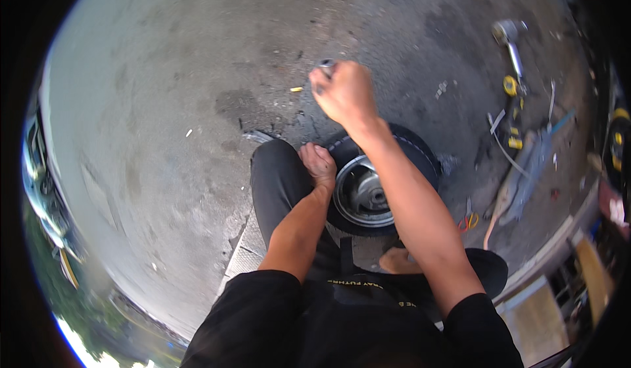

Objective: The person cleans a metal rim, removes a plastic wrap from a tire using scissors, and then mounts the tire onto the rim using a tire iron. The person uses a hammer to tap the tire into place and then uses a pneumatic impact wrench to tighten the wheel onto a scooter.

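Observation:
A wheel with a black rubber tyre and a silver metal rim lies flat on the ground between my legs. My right hand, raised over the tyre's far edge, is shut on a metal tool. Only the tool's round, shiny end shows above the fist; the rest is hidden by my fingers, so its kind is unclear. At the tyre's left edge, beside my knee, my left hand rests with curled fingers. Whether it grips the rubber cannot be made out. My right forearm covers part of the wheel.
Scissors with red and yellow handles lie right of the wheel. Farther right are a metal power tool, a yellow tape measure and crumpled plastic sheeting. A small yellow piece sits on the concrete floor.

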Demonstrator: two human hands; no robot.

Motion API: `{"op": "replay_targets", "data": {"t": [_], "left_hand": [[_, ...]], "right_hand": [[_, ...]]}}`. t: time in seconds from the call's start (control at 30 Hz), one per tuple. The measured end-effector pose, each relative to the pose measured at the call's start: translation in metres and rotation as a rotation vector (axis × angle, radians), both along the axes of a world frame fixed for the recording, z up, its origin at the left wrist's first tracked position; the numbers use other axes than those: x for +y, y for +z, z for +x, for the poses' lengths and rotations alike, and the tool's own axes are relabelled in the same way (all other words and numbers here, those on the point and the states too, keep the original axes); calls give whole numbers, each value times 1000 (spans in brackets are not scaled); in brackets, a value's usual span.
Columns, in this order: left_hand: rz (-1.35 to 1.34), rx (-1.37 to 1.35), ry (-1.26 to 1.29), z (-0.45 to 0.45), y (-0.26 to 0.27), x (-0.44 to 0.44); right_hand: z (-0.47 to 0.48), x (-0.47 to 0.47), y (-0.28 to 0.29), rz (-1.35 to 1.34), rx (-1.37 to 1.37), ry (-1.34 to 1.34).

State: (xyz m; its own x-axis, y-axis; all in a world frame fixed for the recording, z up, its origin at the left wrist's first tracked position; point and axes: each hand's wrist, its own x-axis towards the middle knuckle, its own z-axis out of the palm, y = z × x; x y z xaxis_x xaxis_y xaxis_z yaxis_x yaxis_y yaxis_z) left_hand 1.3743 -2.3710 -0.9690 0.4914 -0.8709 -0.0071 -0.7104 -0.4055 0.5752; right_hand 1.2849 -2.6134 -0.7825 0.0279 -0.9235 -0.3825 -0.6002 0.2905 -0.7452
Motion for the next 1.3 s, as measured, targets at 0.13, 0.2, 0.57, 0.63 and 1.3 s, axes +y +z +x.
{"op": "replay_targets", "data": {"t": [0.13,0.2,0.57,0.63,1.3], "left_hand": [[-52,21,-16,-1,-5,1],[-64,20,-30,-1,-6,1],[-90,45,-26,0,-8,-1],[-72,34,-46,0,-9,0],[-71,56,-29,0,-1,-2]], "right_hand": [[-158,104,66,-146,250,-256],[-210,176,92,153,-90,-634],[-124,407,65,913,-931,-942],[-86,410,29,885,-491,-840],[-50,398,-30,405,221,-516]]}}
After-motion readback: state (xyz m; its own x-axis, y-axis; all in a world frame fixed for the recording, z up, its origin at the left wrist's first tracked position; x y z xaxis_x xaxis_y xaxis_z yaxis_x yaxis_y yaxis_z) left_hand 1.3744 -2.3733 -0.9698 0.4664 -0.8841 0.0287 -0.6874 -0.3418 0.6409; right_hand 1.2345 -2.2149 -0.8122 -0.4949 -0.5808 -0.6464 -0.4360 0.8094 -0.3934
